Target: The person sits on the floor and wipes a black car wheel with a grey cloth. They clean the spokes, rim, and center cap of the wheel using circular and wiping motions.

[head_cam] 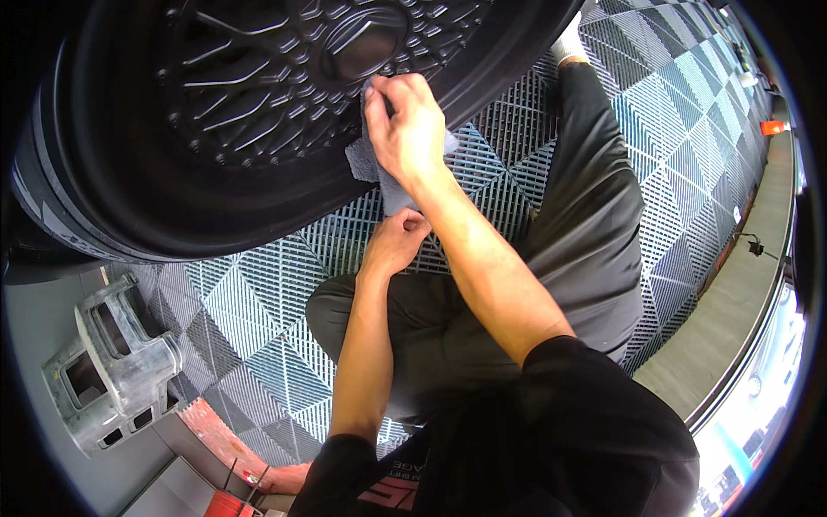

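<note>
A black mesh-spoke car wheel (252,84) with a round centre cap (362,45) fills the upper left, ringed by its black tyre (161,220). My right hand (410,123) grips a grey cloth (365,161) and presses its bunched upper part against the spokes just below the cap. Loose folds of the cloth hang over the lower rim and tyre. Just below, my left hand (394,242) has its fingers curled at the cloth's lower end. Whether those fingers pinch the cloth or only lie against it is hidden.
Slatted interlocking floor tiles (258,310) lie under my folded legs (568,226). A grey frame-like piece with rectangular openings (123,368) is at the left, near a red container (226,504). An orange object (773,127) stands by the pale ledge (723,310) at right.
</note>
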A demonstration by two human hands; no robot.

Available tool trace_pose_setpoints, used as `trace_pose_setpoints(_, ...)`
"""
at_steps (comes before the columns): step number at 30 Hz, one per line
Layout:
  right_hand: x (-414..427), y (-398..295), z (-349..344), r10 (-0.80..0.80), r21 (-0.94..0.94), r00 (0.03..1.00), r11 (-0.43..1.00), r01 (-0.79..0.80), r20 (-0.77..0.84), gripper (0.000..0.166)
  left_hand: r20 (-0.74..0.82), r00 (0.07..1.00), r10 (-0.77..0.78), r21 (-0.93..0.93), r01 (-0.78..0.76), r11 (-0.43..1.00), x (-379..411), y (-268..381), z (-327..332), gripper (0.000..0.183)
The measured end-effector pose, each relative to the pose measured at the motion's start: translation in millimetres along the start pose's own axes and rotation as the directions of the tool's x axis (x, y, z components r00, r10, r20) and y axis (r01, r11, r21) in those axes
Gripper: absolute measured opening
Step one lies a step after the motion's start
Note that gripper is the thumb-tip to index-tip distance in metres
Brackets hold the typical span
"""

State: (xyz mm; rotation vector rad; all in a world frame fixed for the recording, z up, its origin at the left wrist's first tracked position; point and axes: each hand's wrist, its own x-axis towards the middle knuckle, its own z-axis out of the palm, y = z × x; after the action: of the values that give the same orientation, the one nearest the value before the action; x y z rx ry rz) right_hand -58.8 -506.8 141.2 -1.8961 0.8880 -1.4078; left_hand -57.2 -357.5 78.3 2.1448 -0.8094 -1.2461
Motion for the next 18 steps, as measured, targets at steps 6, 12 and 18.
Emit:
trace_pose_setpoints(6,4.0,19.2,-14.1,-0.277,-0.126,0.952,0.948,0.292,0.127,0.024,-0.015,1.0,0.026,0.002,-0.026,1.0,1.3,-5.6,4.5,0.04)
trace_pose_setpoints(12,2.9,8.1,2.3,0.03,0.036,0.999,0.999,-0.031,0.011,0.017,0.002,1.0,0.021,0.027,-0.021,0.999,-1.1,-0.8,2.8,0.043)
trace_pose_setpoints(18,14.9,-22.2,11.0,0.77,0.746,0.48,0.009,-0.666,0.42,0.009,0.024,0.995,0.098,0.073,-0.099,0.992,2.1,-9.0,-0.9,0.05)
